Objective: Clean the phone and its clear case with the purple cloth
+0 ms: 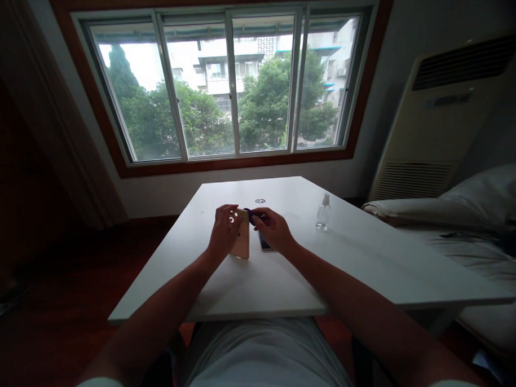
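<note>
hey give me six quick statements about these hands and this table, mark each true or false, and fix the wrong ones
1. A clear bottle stands on the white table. True.
2. The bottle is left of both hands. False: it is to their right.
3. The left hand holds a phone case. True.
4. The case lies flat. False: it is held roughly upright.
5. The right hand holds a small dark item. True.
6. Both hands are off the table's edge. False: both are above it.

Daylight is entering through the window [233, 87] — the sky [147, 63] is washing out to white — while the floor [63, 324] is lying in gloom and wide-angle distortion is stretching the tabletop [370, 246]
</note>
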Motion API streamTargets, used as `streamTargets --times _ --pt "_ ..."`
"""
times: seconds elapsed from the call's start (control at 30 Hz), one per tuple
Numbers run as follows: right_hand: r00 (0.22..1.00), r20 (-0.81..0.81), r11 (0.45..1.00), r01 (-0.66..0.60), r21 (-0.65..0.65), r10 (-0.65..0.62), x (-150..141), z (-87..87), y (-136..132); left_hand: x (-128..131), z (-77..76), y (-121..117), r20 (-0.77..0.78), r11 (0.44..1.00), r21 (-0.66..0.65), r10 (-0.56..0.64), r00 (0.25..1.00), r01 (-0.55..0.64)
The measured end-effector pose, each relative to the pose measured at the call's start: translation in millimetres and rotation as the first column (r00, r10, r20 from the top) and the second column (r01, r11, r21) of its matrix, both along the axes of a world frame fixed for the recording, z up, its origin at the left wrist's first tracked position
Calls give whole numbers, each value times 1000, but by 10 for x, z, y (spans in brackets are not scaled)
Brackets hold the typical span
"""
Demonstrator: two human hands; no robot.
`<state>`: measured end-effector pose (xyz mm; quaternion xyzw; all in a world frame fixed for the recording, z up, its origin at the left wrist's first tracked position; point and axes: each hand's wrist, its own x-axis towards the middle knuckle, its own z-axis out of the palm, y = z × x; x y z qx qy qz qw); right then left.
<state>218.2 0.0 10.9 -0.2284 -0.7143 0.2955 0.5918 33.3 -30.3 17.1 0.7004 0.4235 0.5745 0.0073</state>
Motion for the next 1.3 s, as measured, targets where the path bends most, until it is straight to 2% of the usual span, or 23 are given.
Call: streamTargets --times 0.1,0.37,0.63,0.77,0.93,1.07,1.2,1.3 --pt "1000 14 1000 6 17 -6 1 11 -27 -3 14 -9 -67 999 31 -14 998 16" --pt "1000 23 997 17 73 -19 -3 24 -67 -8 -28 14 -34 992 -2 -126 991 126" --pt "990 80 952 88 292 -116 -2 133 -211 36 16 -61 100 964 -20 -264 959 267" --pt "984 78 949 129 287 -157 -17 144 -206 72 15 -89 172 938 2 -343 924 347" --pt "975 -18 946 217 240 -219 -25 116 -136 65 -18 -60 182 903 8 -423 888 429" --pt "982 -53 942 191 277 -184 -15 111 -152 55 -22 -36 197 897 -23 -429 882 441" --pt "988 31 886 125 448 -154 -12 148 -242 56 -11 -45 205 898 -46 -420 884 438" --pt "986 90 863 77 499 -140 -18 171 -274 48 -8 -43 197 887 -38 -444 874 460"
